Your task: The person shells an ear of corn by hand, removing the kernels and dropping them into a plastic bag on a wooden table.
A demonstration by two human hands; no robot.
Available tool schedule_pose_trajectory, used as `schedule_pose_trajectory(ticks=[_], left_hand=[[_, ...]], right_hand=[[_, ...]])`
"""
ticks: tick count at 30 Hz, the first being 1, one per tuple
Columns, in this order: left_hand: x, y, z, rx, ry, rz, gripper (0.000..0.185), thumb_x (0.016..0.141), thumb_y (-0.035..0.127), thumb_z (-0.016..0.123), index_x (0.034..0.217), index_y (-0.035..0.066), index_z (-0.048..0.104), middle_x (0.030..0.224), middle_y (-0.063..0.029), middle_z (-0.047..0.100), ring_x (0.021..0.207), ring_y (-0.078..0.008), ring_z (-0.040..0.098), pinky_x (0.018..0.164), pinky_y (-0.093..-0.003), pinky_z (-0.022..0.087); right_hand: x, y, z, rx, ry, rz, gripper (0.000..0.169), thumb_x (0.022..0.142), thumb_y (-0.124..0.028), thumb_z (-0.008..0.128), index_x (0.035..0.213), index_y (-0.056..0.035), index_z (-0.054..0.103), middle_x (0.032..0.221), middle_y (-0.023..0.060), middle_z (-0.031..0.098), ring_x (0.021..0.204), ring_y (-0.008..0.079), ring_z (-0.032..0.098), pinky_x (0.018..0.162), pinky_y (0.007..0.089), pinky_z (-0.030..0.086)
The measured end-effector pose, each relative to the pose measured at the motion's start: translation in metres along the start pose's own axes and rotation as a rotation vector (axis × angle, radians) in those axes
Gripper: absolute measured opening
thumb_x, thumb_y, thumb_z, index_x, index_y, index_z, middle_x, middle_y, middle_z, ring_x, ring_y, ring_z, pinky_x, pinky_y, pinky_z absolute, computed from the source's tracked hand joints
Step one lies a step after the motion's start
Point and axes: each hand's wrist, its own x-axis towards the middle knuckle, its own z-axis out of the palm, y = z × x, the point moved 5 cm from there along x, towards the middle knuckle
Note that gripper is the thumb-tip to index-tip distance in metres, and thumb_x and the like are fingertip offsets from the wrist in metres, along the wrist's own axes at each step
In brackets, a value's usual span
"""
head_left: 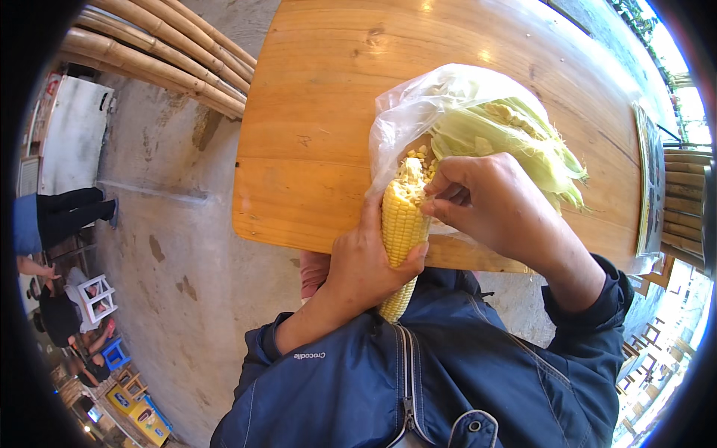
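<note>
My left hand (364, 269) is wrapped around a husked ear of yellow corn (402, 224), tilted with its partly stripped end towards the table. Against that end, the thumb and fingertips of my right hand (468, 193) are pinched at the edge of the kernel rows; whether a kernel sits between them is hidden. Loose corn kernels (421, 153) lie just beyond the ear. A clear plastic bag (400, 120) spreads over the wooden table (302, 145) there. Pale green corn husks (498, 134) with silk rest partly in it, behind my right hand.
The table's near edge runs just in front of my jacket (336, 386). Bamboo poles (162, 50) stand past the table's left side. At its right edge lies a flat printed item (650, 179). Several people, a white stool (96, 297) and a blue stool (115, 354) are far left.
</note>
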Motion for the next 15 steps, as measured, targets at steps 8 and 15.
schedule_pose_trajectory(ticks=[8,15], left_hand=[[-0.001,0.006,-0.001,0.010,-0.073,-0.126,0.088,0.079,0.032,0.074,0.145,-0.003,0.026,0.106,-0.0276,0.065,0.093,-0.0438,0.067,0.082,-0.0490,0.054],[0.000,0.008,0.001,0.000,-0.001,-0.006,0.083,0.082,0.045,0.070,0.140,0.000,0.030,0.090,-0.0280,0.066,0.079,-0.0462,0.067,0.071,-0.0533,0.054]], right_hand=[[0.013,0.003,-0.003,-0.060,-0.177,0.109,0.015,0.082,-0.008,0.074,0.087,0.0032,0.066,0.073,0.0143,0.070,0.067,0.0208,0.071,0.063,0.0316,0.053],[0.026,0.003,-0.004,0.008,-0.447,0.383,0.017,0.079,-0.009,0.071,0.086,0.0041,0.061,0.074,0.0146,0.069,0.069,0.0231,0.070,0.064,0.0336,0.053]])
